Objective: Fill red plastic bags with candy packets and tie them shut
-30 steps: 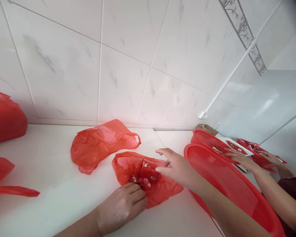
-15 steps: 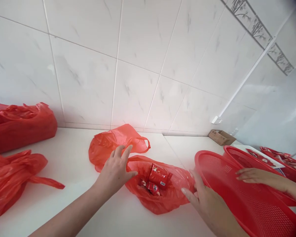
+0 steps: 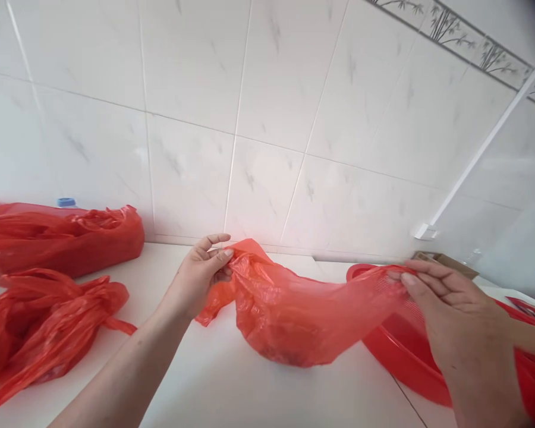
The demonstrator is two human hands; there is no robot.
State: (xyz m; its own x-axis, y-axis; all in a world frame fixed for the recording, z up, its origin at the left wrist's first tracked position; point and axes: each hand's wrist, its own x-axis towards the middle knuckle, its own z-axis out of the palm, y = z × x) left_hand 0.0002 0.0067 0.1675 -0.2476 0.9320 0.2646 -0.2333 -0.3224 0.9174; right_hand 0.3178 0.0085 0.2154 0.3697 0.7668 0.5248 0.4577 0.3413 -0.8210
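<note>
A thin red plastic bag (image 3: 294, 315) is stretched wide between my two hands, its lower part sagging close to the white table. My left hand (image 3: 200, 270) pinches the bag's left top edge between thumb and fingers. At the right, my right hand (image 3: 450, 303) grips the opposite top corner, in front of a red basket. The bag's contents show only as a dark shape at its bottom. Behind my left hand, part of another red bag (image 3: 216, 303) lies on the table.
Two filled red bags, one at the back left (image 3: 71, 244) and a knotted one (image 3: 57, 333) before it, stand on the table (image 3: 214, 380). A red basket (image 3: 410, 356) is at the right. Behind it sits a cardboard box (image 3: 446, 261) by the tiled wall (image 3: 191, 172).
Both hands have closed on the bag's edges, raised it and pulled them apart. The red packets inside are now hidden. The view has shifted, and the other person's hand no longer shows clearly.
</note>
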